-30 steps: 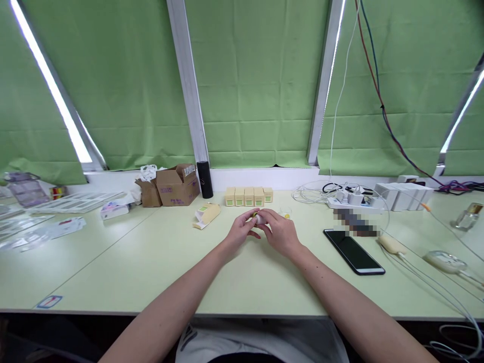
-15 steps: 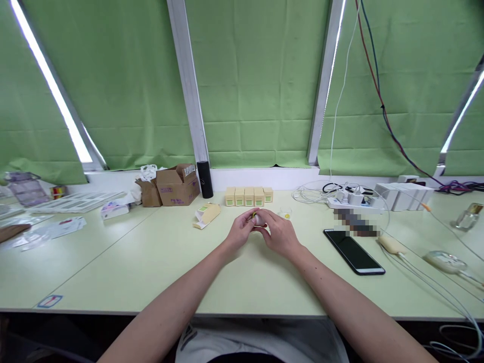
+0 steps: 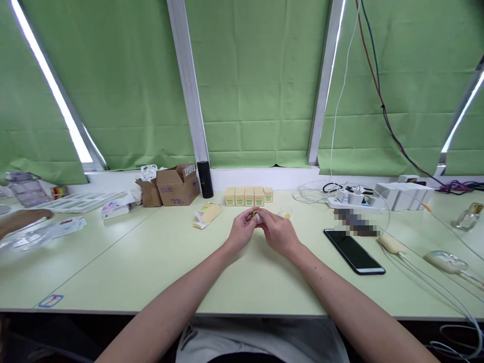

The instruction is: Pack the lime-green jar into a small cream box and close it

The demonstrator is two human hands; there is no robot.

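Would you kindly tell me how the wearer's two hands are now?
Left hand: closed on a small white item.
Right hand: closed on the same item.

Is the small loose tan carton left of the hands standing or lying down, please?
Lying down: the long side of the tan carton runs slantwise along the table rather than rising from it.

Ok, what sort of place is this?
Probably a shared office or workroom: a power strip, a row of small boxes, and another person's hand at far left.
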